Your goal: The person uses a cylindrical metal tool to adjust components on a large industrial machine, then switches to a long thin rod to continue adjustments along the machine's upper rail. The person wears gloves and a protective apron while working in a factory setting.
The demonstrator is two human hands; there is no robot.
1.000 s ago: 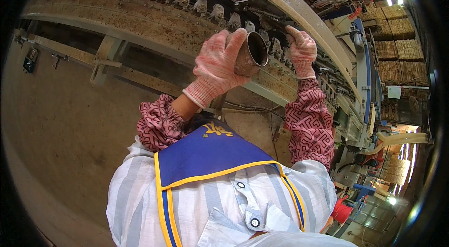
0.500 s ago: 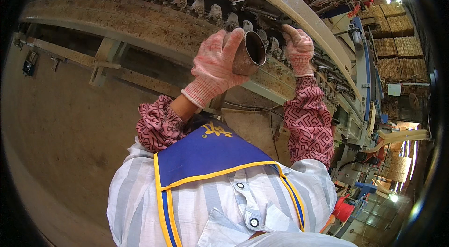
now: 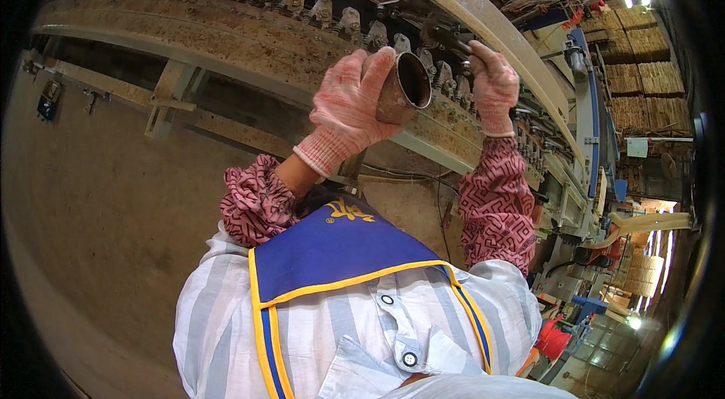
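Note:
My left hand [image 3: 352, 93], in a pink-and-white knit glove, is closed around a metal cup [image 3: 393, 97]. The cup is tilted, its round mouth turned to the right, and its inside looks dark. To the right of it, my right hand [image 3: 494, 89], gloved alike, grips the handle of a tool [image 3: 451, 41] with a dark, broad head, like a brush; its exact kind is hard to make out. That head points left, over a row of metal clamp-like pieces with springs [image 3: 349, 24] on a long machine. Both hands are above the machine's near side.
A dusty, rust-stained beam [image 3: 226, 33] runs along the machine, with a pale curved rail [image 3: 483, 10] beyond the hands. Machine legs [image 3: 170, 97] stand on the concrete floor [image 3: 98, 195]. Stacked sheets of wood-coloured material [image 3: 642, 74] are at the far right.
My right hand has moved slightly to the right and lower, and more of the tool's head and handle now shows. My left hand and the cup have barely moved.

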